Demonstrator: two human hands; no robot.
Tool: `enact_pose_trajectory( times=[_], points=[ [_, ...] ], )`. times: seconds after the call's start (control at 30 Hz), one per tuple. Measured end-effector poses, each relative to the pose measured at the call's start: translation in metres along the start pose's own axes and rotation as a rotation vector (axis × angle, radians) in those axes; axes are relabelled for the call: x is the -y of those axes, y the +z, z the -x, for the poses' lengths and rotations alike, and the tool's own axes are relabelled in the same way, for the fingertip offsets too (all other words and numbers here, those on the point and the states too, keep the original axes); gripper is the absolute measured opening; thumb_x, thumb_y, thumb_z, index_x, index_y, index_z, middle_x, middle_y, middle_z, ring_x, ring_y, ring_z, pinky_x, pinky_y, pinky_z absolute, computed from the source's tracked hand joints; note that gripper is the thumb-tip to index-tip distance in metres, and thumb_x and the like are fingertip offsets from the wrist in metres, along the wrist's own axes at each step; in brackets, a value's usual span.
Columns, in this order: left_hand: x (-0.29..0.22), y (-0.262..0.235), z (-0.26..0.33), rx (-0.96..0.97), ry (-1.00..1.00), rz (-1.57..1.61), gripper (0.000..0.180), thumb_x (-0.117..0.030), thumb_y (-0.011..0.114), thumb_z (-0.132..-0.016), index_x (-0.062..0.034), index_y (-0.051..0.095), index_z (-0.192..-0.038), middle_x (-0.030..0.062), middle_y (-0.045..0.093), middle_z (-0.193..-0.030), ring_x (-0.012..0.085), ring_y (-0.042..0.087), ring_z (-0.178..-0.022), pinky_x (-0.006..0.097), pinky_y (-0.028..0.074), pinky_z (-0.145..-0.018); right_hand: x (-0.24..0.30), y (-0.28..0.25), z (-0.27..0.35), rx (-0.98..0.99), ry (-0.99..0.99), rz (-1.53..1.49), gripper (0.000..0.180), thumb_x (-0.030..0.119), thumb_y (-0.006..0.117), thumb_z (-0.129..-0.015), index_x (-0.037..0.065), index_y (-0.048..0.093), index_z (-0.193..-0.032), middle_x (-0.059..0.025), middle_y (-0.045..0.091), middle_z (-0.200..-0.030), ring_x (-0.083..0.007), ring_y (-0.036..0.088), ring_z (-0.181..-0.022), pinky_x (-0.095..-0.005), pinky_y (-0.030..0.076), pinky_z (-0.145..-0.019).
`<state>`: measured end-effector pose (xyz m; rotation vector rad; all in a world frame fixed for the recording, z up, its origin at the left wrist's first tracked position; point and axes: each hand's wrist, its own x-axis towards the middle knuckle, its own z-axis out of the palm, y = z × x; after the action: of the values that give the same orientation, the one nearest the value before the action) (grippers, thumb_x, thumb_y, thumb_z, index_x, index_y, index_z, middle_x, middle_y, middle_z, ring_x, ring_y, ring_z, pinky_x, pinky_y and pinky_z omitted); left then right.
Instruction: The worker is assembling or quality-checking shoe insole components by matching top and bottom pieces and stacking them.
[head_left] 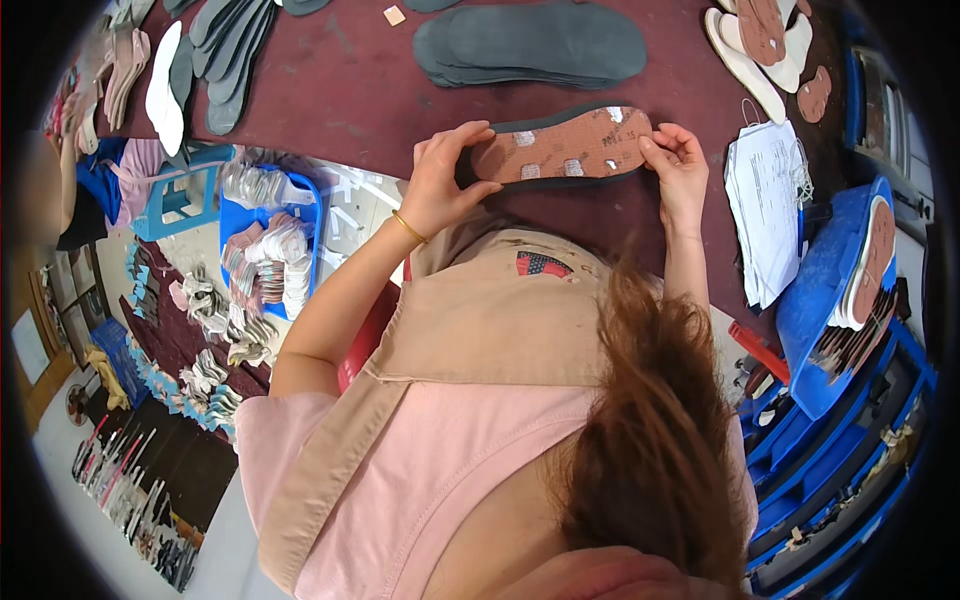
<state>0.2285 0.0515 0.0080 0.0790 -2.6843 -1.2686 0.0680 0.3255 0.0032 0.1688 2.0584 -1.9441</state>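
Between my hands is a shoe insole (555,155), held lengthwise just above the near edge of the table. Its upper face is a reddish-brown board with several whitish patches, and a dark grey layer shows around its rim. My left hand (445,175) grips the left end, thumb at the near side and fingers at the far side. At the right end, my right hand (678,170) pinches the insole between thumb and fingers. Just beyond it lies a stack of dark grey foam insoles (530,45).
The table (330,90) has a dark red cover. Fanned grey insoles (235,60) lie far left, with pale and brown soles (765,50) far right. Papers (762,210) hang over the right edge beside a blue bin (825,285). A blue crate (310,215) with shoe parts stands left.
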Motion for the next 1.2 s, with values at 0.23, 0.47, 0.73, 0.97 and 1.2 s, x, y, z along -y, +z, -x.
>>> enact_pose_trajectory(
  times=[0.23,0.47,0.73,0.97,1.2],
  points=[
    [0.006,0.005,0.000,0.046,-0.013,-0.036,0.080,-0.011,0.083,-0.062,-0.0102,0.046,-0.132,0.0045,0.063,-0.120,0.0233,0.054,-0.112,0.038,0.034,-0.096,-0.018,-0.003,-0.003,-0.037,-0.072,0.094,0.032,0.001,0.077,-0.076,-0.001,0.062,-0.105,-0.0053,0.064,-0.092,-0.0095,0.060,-0.081,-0.0223,0.051,-0.075],
    [-0.012,0.001,-0.011,0.179,0.112,-0.292,0.069,-0.017,0.077,-0.068,-0.0136,0.051,-0.132,0.0066,0.054,-0.123,0.0264,0.050,-0.112,0.040,0.034,-0.095,-0.015,0.001,-0.001,-0.083,-0.133,0.214,0.029,0.004,0.079,-0.073,-0.002,0.063,-0.097,-0.0057,0.067,-0.087,-0.0102,0.062,-0.079,-0.0243,0.053,-0.073],
    [-0.010,0.040,-0.043,0.158,0.365,-0.219,0.048,-0.021,0.071,-0.079,-0.0141,0.058,-0.124,0.0108,0.052,-0.127,0.0302,0.052,-0.111,0.041,0.042,-0.090,0.005,0.010,0.006,-0.031,-0.161,0.544,0.028,0.007,0.078,-0.073,0.003,0.063,-0.096,-0.0103,0.067,-0.090,-0.0184,0.066,-0.083,-0.0296,0.052,-0.075],
    [-0.018,0.046,-0.043,0.108,0.352,-0.278,0.051,-0.028,0.073,-0.076,-0.0133,0.059,-0.123,0.0092,0.053,-0.122,0.0285,0.051,-0.111,0.042,0.041,-0.090,0.016,0.075,0.004,-0.148,-0.721,0.913,0.040,0.017,0.073,-0.075,0.009,0.055,-0.111,-0.0159,0.053,-0.121,-0.0349,0.050,-0.113,-0.0425,0.041,-0.097],
    [-0.025,0.033,-0.052,0.172,0.328,-0.369,0.055,-0.026,0.073,-0.074,-0.0125,0.056,-0.125,0.0089,0.055,-0.114,0.0293,0.053,-0.099,0.040,0.042,-0.089,0.007,0.055,-0.019,-0.153,-0.176,-0.485,0.031,0.015,0.061,-0.091,0.004,0.041,-0.112,-0.0135,0.053,-0.113,-0.0194,0.055,-0.101,-0.0324,0.046,-0.090]
  ],
)
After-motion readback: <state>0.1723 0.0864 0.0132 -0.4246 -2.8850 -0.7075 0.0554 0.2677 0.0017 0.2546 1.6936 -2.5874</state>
